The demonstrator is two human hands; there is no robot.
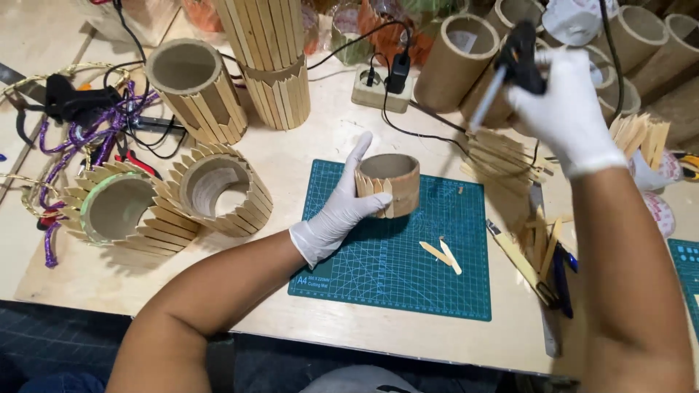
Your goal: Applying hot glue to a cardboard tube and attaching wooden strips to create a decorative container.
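While the left hand [336,211], gloved in white, wraps its grip round a short cardboard ring [389,183], thumb up along the near side, that ring sits upright on the green cutting mat [393,269], a few flat wooden sticks already fixed to its left face. Up and to the right, the right hand [568,109], also gloved, has its grip closed on a black glue gun [518,54], nozzle angled down-left, held in the air well apart from the ring. Two loose sticks [443,254] lie on the mat just right of the ring. Out across the pale wooden bench [320,131]: a heap of sticks [502,156] to the right, stick-clad tubes [211,193] to the left, bare cardboard tubes [455,62] at the back, a power strip [380,89] between them, purple cord [80,138] at far left.
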